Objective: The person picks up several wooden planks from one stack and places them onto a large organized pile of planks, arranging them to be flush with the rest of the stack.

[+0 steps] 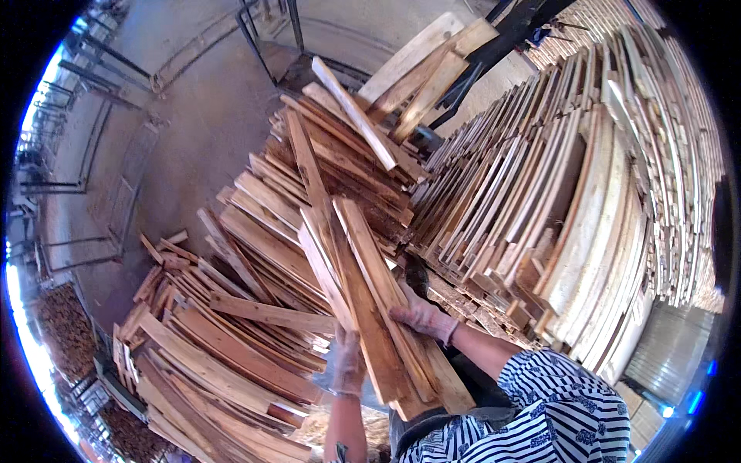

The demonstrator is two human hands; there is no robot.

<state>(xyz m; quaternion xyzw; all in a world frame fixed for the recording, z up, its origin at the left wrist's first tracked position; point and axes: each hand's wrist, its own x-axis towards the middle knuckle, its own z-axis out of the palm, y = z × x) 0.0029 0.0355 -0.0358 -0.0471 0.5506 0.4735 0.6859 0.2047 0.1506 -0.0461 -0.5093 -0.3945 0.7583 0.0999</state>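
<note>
Right hand [423, 315] grips the boards [367, 309] from their right; left hand [350, 366], blurred, sits at their left edge, grip unclear. Boards between hands, long axis running forward-left.

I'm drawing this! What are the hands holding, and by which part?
A bundle of wooden boards, by its long sides: the left hand on the left, the right hand on the right.

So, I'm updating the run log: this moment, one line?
held planks: several | left hand: gloved, blurred, at left edge | right hand: gloved, gripping right edge | wood pile: ahead, leftward
</note>
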